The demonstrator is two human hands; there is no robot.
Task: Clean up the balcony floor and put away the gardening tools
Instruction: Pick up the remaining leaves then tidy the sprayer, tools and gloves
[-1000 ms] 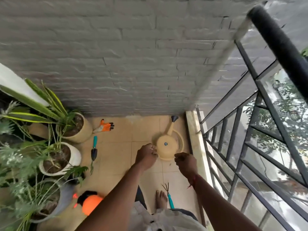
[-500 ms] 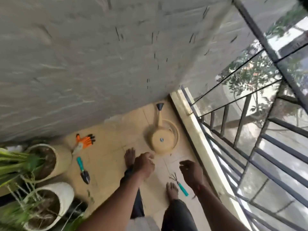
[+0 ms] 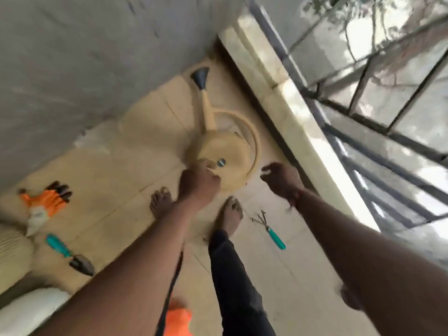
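Observation:
My left hand [image 3: 199, 183] is curled into a fist with nothing visible in it, in front of the near rim of the beige watering can [image 3: 232, 151]. My right hand [image 3: 281, 180] hangs to the can's right, fingers loosely bent and empty. On the tiled floor [image 3: 116, 180] lie orange gloves [image 3: 46, 200] at far left, a teal-handled trowel [image 3: 70, 254] below them, and a teal-handled hand rake [image 3: 269, 229] beside my right foot. The whole view is motion-blurred.
A grey brick wall [image 3: 97, 57] runs behind the can. A stone ledge [image 3: 291, 110] and black railing [image 3: 363, 146] close the right side. A ribbed pot [image 3: 12, 248] and a white pot [image 3: 29, 309] stand at lower left. An orange sprayer [image 3: 178, 318] sits at the bottom.
The view has swung down and left towards the watering can, which now looks larger. My bare feet stand close to the can. Both hands stay in front of me, the right one loosened.

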